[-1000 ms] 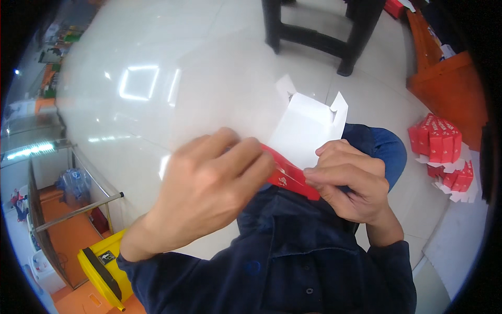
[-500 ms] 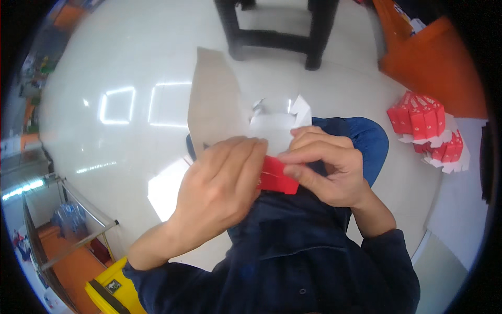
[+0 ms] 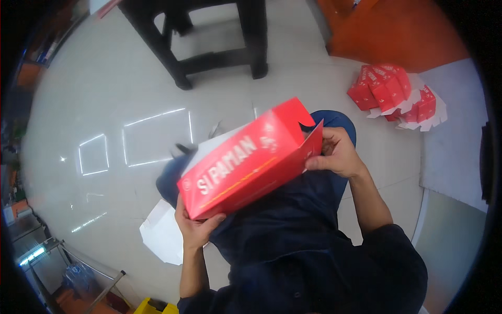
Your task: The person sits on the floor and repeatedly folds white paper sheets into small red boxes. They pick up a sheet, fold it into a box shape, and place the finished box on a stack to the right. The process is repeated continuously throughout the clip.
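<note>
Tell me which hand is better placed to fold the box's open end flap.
Probably the right hand: it grips the red box at that flap, while the left hand supports the opposite end.

The carton (image 3: 248,165) is a long, glossy red box with large white lettering along its broad face, small white marks near both ends and a thin yellow line of print. It is held up aslant, its left end nearer the body, its right end farther out. That right end gapes, a red flap angled outward beside a dark notch; white board shows along the far side.
</note>
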Tool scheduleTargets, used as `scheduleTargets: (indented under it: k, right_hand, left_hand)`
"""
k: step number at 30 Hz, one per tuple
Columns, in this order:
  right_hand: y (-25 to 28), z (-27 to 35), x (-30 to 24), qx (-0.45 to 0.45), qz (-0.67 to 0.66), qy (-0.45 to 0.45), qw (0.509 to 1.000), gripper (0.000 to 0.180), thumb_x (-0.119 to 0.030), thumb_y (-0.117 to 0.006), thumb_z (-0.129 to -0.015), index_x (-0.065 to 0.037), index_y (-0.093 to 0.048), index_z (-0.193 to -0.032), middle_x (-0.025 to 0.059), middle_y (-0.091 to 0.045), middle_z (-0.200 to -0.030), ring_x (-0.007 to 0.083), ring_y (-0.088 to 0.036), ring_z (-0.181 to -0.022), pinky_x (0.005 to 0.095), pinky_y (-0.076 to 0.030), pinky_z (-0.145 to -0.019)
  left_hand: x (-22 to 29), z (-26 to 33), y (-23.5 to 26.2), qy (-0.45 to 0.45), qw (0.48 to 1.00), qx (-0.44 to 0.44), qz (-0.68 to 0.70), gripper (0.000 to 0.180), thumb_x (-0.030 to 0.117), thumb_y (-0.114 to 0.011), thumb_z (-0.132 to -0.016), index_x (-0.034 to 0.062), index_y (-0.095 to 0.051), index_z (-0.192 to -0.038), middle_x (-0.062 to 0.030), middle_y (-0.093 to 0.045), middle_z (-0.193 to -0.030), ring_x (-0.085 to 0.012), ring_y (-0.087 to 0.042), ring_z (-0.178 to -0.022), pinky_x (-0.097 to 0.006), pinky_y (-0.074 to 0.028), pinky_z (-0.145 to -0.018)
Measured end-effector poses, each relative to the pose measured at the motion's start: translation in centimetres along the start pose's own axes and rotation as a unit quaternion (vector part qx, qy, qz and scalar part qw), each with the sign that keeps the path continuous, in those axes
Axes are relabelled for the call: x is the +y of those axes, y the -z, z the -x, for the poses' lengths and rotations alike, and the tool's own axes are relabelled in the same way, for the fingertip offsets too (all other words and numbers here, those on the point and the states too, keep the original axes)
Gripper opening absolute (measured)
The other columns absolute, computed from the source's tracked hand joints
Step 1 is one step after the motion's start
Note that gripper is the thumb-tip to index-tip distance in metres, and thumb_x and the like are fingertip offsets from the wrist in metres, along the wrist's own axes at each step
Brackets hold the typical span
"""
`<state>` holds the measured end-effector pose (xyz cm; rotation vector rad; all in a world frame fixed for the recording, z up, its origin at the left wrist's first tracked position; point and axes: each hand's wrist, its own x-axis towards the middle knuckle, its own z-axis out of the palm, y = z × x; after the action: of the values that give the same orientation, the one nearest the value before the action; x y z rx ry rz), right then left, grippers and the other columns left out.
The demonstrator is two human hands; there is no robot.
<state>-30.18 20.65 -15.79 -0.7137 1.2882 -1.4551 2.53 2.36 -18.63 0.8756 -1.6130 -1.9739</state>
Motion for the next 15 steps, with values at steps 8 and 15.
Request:
scheduleTargets:
  k: [8,15]
  right_hand:
    - [-1.6,0.5,-5.4,-0.146,0.391,0.087,0.905,0.015,-0.015,-0.072,-0.091,-0.003,-0.074,-0.1,0.0148,-0.072,-0.093,0.0278,-0.07,-0.083,0.0366,-0.053,-0.077]
    - [-7.4,-1.0,-4.5,-0.353,0.452,0.017,0.819,0.012,-0.015,-0.07,-0.091,-0.005,-0.074,-0.096,0.011,-0.073,-0.09,0.0295,-0.07,-0.085,0.0382,-0.053,-0.074]
  left_hand:
    - [3.4,-2.7,-0.9,-0.146,0.977,0.059,-0.141,0.119,0.052,-0.083,-0.079,0.0001,-0.014,-0.16,-0.022,-0.029,-0.161,-0.0346,-0.034,-0.148,-0.045,-0.022,-0.123]
    - [7.5,-5.2,-2.4,-0.055,0.918,-0.322,-0.226,0.019,0.019,-0.08,-0.082,0.0074,-0.073,-0.096,-0.0067,-0.069,-0.104,-0.0283,-0.06,-0.117,-0.043,-0.031,-0.112]
